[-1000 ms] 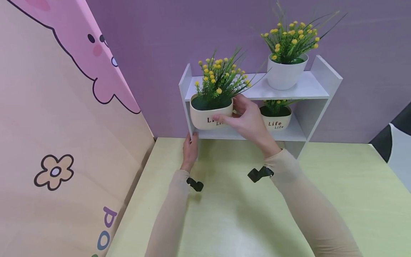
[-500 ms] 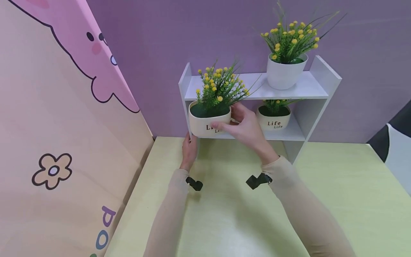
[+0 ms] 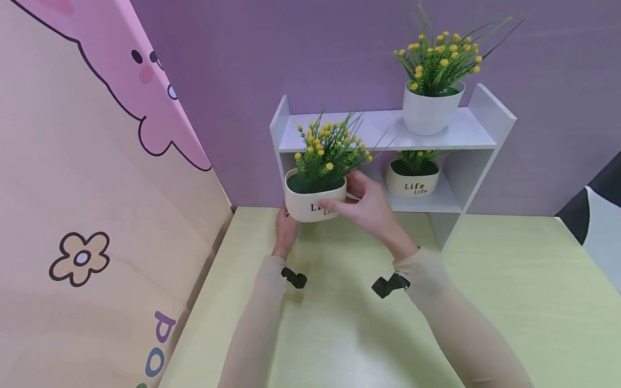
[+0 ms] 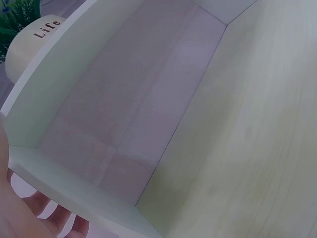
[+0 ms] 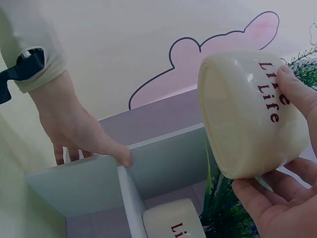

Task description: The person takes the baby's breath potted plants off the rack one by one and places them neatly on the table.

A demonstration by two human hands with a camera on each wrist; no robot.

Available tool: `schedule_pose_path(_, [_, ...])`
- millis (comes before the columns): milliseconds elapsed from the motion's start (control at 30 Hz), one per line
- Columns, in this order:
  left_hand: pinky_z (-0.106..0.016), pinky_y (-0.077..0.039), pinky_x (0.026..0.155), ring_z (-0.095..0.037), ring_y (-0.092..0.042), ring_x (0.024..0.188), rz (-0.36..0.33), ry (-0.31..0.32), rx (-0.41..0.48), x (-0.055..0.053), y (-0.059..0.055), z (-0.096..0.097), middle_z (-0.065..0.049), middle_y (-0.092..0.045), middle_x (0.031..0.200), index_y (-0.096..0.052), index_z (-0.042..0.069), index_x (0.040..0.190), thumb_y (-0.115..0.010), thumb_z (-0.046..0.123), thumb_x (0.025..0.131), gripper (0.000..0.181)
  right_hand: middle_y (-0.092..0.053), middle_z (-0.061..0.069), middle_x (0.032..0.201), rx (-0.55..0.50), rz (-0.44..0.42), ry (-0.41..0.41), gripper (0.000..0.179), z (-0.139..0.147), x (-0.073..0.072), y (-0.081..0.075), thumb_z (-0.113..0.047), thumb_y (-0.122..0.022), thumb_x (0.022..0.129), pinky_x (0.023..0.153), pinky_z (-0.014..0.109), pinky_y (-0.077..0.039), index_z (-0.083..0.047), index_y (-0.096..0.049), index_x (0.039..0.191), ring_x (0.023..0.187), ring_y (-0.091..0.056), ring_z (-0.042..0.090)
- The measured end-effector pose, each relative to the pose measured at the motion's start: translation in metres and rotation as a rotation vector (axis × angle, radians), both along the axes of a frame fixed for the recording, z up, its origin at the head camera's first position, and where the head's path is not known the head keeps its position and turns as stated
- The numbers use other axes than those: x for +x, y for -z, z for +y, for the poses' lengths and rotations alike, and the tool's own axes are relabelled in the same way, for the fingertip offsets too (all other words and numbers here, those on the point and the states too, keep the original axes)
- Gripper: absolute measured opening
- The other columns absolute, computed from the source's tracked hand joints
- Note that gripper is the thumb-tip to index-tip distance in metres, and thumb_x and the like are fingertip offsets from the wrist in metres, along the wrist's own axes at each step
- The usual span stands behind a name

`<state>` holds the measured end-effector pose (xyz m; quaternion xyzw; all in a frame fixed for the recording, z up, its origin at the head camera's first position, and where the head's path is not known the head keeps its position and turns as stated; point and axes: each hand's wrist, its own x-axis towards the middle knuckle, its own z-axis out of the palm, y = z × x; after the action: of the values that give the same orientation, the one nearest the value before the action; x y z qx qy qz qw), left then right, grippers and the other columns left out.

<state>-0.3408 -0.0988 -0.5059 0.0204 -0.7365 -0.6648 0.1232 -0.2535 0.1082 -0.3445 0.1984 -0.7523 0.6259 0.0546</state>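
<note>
In the head view my right hand [image 3: 372, 209] holds a cream oval flowerpot [image 3: 308, 206] marked "Life", with thumb across its front and fingers behind. Yellow flowers and grassy leaves [image 3: 330, 151] rise from it. The pot is in front of the left part of a white two-tier shelf [image 3: 378, 126]. My left hand [image 3: 286, 233] grips the lower part of the shelf's left side panel; in the left wrist view its fingers [image 4: 57, 218] curl round that panel [image 4: 69, 181]. The right wrist view shows the held pot's bare underside [image 5: 223, 114] above the shelf.
A second "Life" pot [image 3: 412, 186] stands on the shelf's lower board, towards the right. On the top board is a round white pot [image 3: 429, 113] of yellow flowers. A purple wall [image 3: 233, 108] backs the pale table [image 3: 339, 323]; a cartoon-printed wall [image 3: 121, 215] borders the left.
My right hand has lowered the held flowerpot from near the top board's edge to the front of the lower board. The left hand has kept its grip on the side panel.
</note>
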Motion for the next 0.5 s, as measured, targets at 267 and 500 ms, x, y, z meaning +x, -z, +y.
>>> schedule_pose_path(267, [-0.054,-0.042,0.121,-0.034,-0.054,0.143,0.057,0.007,-0.016,0.002,0.000,-0.002,-0.017,-0.062,0.150,-0.053,0.011,0.155,-0.055,0.025,0.110,0.048,-0.070,0.010,0.139,-0.009,0.009,-0.014,0.071,-0.001,0.004,0.013,-0.017,-0.091,0.085,0.110,0.046,-0.055,-0.016,-0.058,0.148,0.128,-0.068,0.025])
schedule_pose_path(500, [-0.053,-0.042,0.122,-0.036,-0.054,0.144,0.109,0.028,-0.030,0.004,0.001,-0.002,-0.020,-0.061,0.150,-0.052,0.005,0.155,-0.057,0.019,0.110,0.048,-0.069,0.009,0.140,0.000,-0.008,-0.007,0.071,-0.001,0.007,0.023,-0.017,-0.092,0.085,0.109,0.046,-0.056,-0.015,-0.058,0.148,0.129,-0.068,0.027])
